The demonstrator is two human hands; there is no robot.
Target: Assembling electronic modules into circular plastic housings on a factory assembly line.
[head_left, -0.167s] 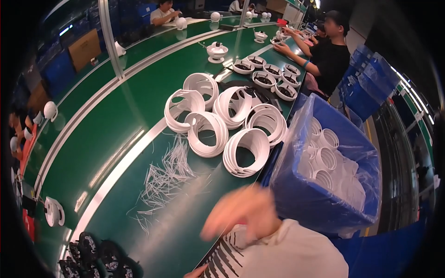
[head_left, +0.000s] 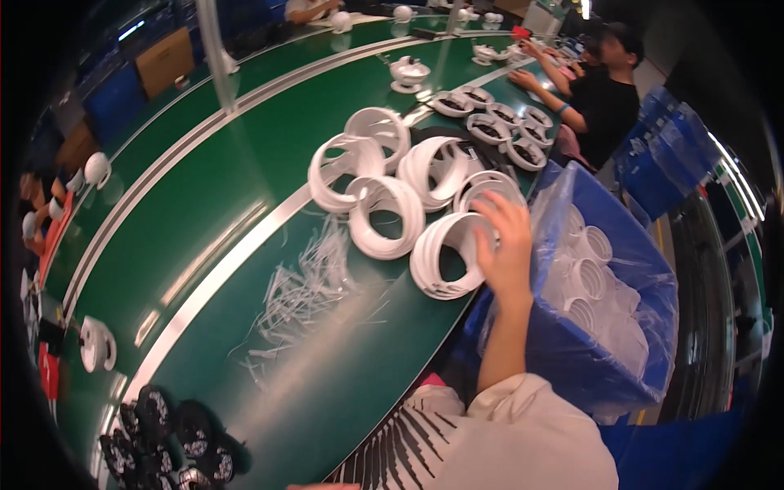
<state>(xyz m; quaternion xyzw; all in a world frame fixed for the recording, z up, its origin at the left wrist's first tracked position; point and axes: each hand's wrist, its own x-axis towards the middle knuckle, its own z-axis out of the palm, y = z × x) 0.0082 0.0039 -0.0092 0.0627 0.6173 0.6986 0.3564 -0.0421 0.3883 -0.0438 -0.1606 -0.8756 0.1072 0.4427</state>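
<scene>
My right hand [head_left: 508, 249] reaches over the near end of several stacks of white plastic rings, its thumb and fingers apart. It is at the right rim of the nearest ring stack [head_left: 426, 265], with another ring stack [head_left: 494, 189] just behind its fingertips; whether it touches either is unclear. More white rings [head_left: 384, 220] stand in stacks to the left and behind. Only a sliver of my left hand [head_left: 327, 487] shows at the lower edge, its fingers mostly cut off.
Thin white plastic strips [head_left: 306, 282] lie heaped on the green table [head_left: 327, 392]. Black round parts [head_left: 194, 433] sit at lower left. A lined blue bin [head_left: 549, 359] holding white rings stands at right. Beyond are white bowls [head_left: 490, 129] with black parts and a co-worker [head_left: 608, 106].
My right hand has swung forward from above my lap to the nearest ring stacks. My left hand has slipped lower, nearly out of view. The whole view has shifted slightly.
</scene>
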